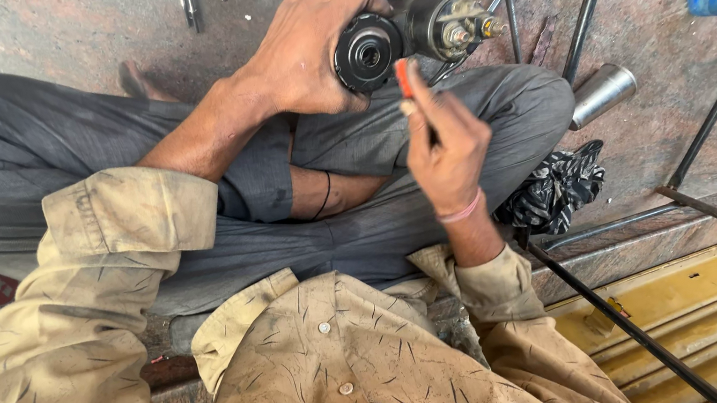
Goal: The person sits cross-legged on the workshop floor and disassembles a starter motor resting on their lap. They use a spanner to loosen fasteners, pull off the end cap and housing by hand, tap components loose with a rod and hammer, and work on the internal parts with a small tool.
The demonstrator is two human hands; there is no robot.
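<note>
- The left hand is gripping a black cylindrical motor part above the crossed legs.
- The right hand is pinching a small orange-handled tool just beside its round end.
- A metal cup is lying on the floor nearby.

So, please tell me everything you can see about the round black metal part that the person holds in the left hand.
The black metal part is a short cylinder, dark and greasy-looking, like a small motor or solenoid. Its round end face, with a central hole and concentric rings, points toward the camera. The far end carries brass-coloured studs with nuts. It lies roughly horizontal above the crossed legs, clear of the floor. The left hand wraps over its near end; the right hand holds a small orange-handled tool just below the face.
</note>
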